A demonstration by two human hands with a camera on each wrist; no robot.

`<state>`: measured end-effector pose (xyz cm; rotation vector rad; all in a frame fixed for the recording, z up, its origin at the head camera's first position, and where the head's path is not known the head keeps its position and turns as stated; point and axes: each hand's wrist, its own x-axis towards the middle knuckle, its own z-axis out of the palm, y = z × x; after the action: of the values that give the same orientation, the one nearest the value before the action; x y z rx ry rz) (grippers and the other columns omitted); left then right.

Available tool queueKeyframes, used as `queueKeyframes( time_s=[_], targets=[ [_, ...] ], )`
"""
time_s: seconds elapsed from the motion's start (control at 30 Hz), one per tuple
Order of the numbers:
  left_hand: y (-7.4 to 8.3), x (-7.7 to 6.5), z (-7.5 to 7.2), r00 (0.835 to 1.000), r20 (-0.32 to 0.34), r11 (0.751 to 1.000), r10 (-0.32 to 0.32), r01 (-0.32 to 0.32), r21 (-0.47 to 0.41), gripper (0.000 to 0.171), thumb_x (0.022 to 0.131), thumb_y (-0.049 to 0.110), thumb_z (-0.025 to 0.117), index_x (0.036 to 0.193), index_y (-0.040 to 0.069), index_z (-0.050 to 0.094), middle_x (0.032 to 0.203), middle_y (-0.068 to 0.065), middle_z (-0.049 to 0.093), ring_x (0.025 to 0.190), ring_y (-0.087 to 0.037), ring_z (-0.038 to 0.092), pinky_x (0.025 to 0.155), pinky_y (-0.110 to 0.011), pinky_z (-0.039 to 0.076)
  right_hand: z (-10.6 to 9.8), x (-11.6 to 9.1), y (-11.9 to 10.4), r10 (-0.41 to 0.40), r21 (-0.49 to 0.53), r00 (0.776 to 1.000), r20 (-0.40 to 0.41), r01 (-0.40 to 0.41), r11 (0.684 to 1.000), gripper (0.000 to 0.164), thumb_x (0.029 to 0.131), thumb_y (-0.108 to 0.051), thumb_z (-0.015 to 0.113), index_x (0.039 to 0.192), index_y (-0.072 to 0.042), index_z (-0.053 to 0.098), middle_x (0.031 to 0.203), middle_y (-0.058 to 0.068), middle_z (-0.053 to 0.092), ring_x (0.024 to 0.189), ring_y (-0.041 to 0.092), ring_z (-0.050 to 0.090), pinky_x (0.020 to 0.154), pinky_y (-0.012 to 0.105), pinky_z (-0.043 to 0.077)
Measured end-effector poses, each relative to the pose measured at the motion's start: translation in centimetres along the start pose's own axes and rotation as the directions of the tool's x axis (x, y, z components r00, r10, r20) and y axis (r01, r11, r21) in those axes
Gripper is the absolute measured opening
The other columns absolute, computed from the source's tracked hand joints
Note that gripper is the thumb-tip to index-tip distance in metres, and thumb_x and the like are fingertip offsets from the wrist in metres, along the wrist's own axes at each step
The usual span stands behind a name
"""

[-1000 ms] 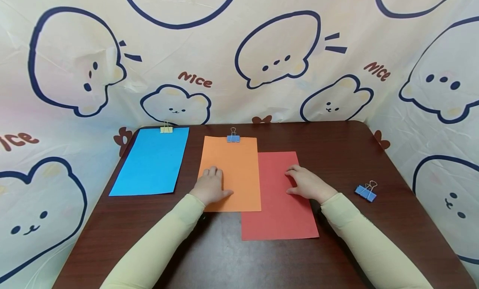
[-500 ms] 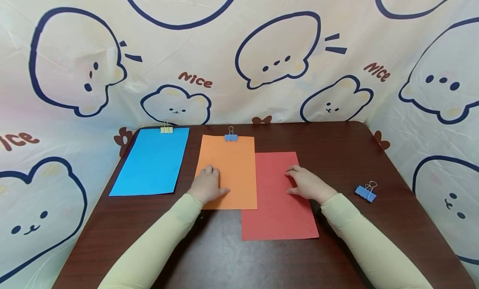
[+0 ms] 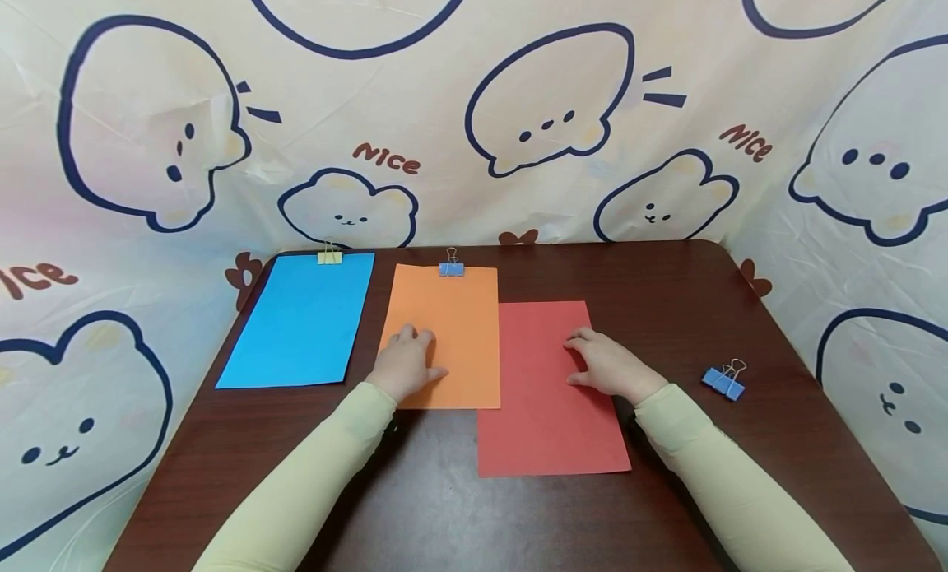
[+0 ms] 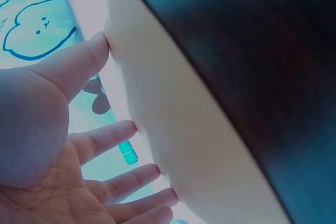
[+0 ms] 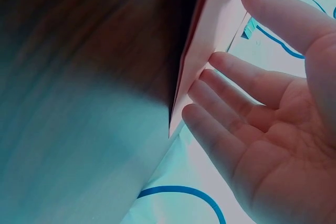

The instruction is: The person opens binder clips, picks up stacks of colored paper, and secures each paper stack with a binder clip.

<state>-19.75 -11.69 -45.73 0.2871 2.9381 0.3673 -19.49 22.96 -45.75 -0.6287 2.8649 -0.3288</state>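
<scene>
In the head view an orange sheet of paper (image 3: 462,333) lies mid-table with a blue binder clip (image 3: 451,269) on its top edge. My left hand (image 3: 403,362) rests its fingertips on the left part of this sheet, fingers spread; the left wrist view shows the thumb and fingertips touching the paper (image 4: 173,108). A red sheet of paper (image 3: 551,391) lies to the right, its left side partly under the orange one. On its right side my right hand (image 3: 611,365) rests with fingertips down. In the right wrist view those fingers (image 5: 252,77) are extended against the sheet.
A blue sheet of paper (image 3: 304,321) with a pale yellow binder clip (image 3: 329,258) on its top edge lies at the left of the dark wooden table (image 3: 666,292). Another blue binder clip (image 3: 724,380) lies at the right. A patterned cloth (image 3: 533,202) hangs around the back and sides.
My left hand has slid the orange sheet and its clip left and slightly away from me, uncovering more of the red sheet. My right hand and the red sheet have stayed in place.
</scene>
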Motion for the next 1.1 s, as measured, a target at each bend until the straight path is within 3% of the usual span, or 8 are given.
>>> queueKeyframes(
  time_s=[0.33,0.67,1.1],
  targets=[
    [-0.7,0.6,0.1,0.999,-0.002,0.999,-0.035,0.035,-0.016,0.07,0.091,0.043,0.078,0.144,0.004,0.053,0.121,-0.022,0.051,0.092,-0.029,0.053,0.081,-0.043,0.054,0.0,-0.1,-0.2,-0.001,0.006,1.0,0.002,0.001,1.0,0.061,0.088,-0.026,0.083,0.136,0.006,0.061,0.142,0.026,0.054,0.129,0.04,0.056,0.11,0.052,0.047],
    [-1.3,0.8,0.2,0.998,-0.032,0.999,-0.048,0.048,-0.001,0.067,0.092,0.041,0.078,0.143,0.003,0.056,0.123,-0.024,0.055,0.098,-0.032,0.059,0.088,-0.046,0.056,0.0,-0.1,-0.1,-0.009,0.007,1.0,-0.003,0.009,1.0,0.061,0.089,-0.025,0.083,0.135,0.006,0.061,0.142,0.026,0.054,0.13,0.041,0.056,0.11,0.052,0.047],
    [-1.8,0.8,0.0,0.997,-0.054,0.998,-0.053,0.054,0.016,0.062,0.094,0.037,0.077,0.137,-0.002,0.058,0.119,-0.025,0.059,0.099,-0.035,0.062,0.088,-0.048,0.057,0.2,0.0,0.2,-0.009,0.01,1.0,-0.005,0.009,1.0,0.061,0.088,-0.026,0.083,0.136,0.006,0.061,0.143,0.025,0.054,0.131,0.04,0.055,0.11,0.052,0.047]
  ],
)
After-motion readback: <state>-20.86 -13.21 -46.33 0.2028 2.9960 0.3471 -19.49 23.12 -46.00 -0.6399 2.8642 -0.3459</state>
